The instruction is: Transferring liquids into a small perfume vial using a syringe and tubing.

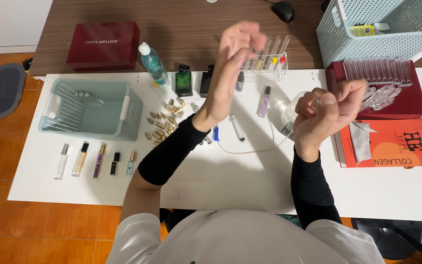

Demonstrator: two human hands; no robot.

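Observation:
My left hand [235, 58] is raised above the white table [221, 181], its fingers pinched together in front of a clear rack of tubes [272, 61]; I cannot make out anything in it. My right hand [330, 110] is held up as a fist and seems to grip a small clear vial [316, 101]. A clear round container [291, 110] sits just behind that hand. Below my hands lie a syringe [237, 128] and thin tubing [250, 149]. Both forearms wear black sleeves.
Left: a teal basket [89, 107], a heap of gold caps [164, 122], a row of small spray bottles [96, 159]. At the back: a red box [103, 44], green bottle [183, 80], purple vial [264, 101]. Right: a red tray of clear vials [382, 88], orange bag [391, 144], pale basket [382, 29].

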